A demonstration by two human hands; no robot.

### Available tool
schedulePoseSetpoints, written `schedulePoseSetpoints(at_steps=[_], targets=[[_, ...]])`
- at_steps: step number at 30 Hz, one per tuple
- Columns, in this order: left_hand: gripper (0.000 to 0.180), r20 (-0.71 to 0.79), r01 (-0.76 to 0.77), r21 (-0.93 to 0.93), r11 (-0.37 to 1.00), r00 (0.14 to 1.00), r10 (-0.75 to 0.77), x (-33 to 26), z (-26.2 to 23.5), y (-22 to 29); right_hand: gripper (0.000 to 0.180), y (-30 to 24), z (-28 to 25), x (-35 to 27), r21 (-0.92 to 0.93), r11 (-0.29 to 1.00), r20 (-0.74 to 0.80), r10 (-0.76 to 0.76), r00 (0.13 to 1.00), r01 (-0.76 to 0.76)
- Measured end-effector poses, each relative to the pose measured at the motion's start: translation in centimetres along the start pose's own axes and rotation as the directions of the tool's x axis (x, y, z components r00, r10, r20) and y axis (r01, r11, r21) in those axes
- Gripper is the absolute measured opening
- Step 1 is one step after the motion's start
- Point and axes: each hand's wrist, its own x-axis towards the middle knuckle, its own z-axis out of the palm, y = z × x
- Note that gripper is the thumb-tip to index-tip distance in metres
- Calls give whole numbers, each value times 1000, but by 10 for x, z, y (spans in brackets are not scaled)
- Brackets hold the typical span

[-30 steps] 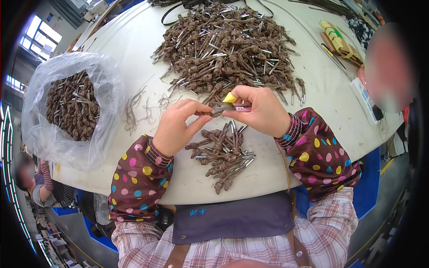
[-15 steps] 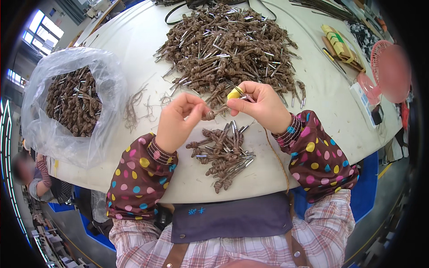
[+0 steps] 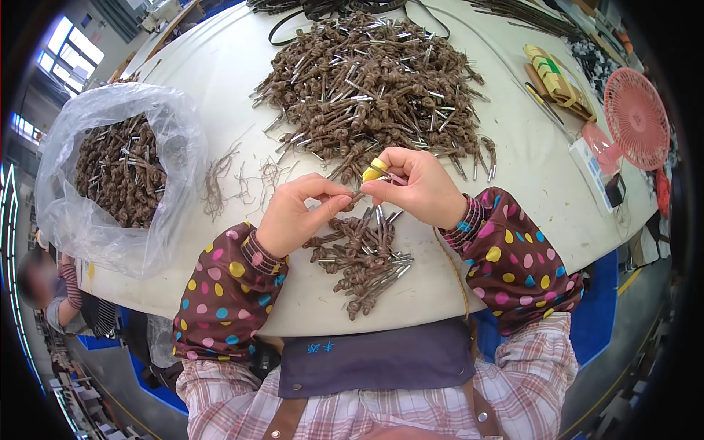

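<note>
My left hand point(image 3: 297, 214) pinches a small brown knotted cord piece point(image 3: 356, 198) between thumb and fingertips, mostly hidden by the fingers. Right beside it, my right hand point(image 3: 425, 188) is closed around a small tool with a yellow wrapping point(image 3: 375, 169) and thin metal parts, which look like thread snips. The fingertips of both hands nearly meet. Below them on the table lies a small heap of knotted brown cords point(image 3: 359, 260) with silver metal tips. Just beyond my hands rises a much larger pile of the same cords point(image 3: 374, 88).
An open clear plastic bag point(image 3: 55, 176) of similar cords stands at the left. Loose thread scraps point(image 3: 218, 180) lie beside it. At the right are a pink fan point(image 3: 636, 117), a yellow-wrapped bundle point(image 3: 556, 77) and a white box point(image 3: 590, 172). Black straps point(image 3: 315, 11) lie at the far edge.
Both hands have come slightly nearer to me and closer together. My left fingers have closed further over the cord piece, which shows less now.
</note>
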Motion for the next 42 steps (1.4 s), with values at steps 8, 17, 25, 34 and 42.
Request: schedulePoseSetpoints(at_steps=[8,17,25,34,42], targets=[[10,60,-30,-284,958,997,49,-6,2,-5,17,6,-8,5,237,971,116,15,993,-43],[9,217,92,-739,668,970,106,-5,12,-6,30,-1,5,0,76,986,-3,-148,989,147],[6,-172,-175,-328,928,977,124,-4,2,-6,35,-22,5,-13,-320,923,-140,-267,954,212],[5,-194,-228,-74,971,958,211,-4,3,-1,18,-20,13,-13,-519,813,20,-297,955,264],[4,-153,-261,-27,965,955,254,-3,6,-1,25,-19,11,-14,-745,504,143,-520,842,437]])
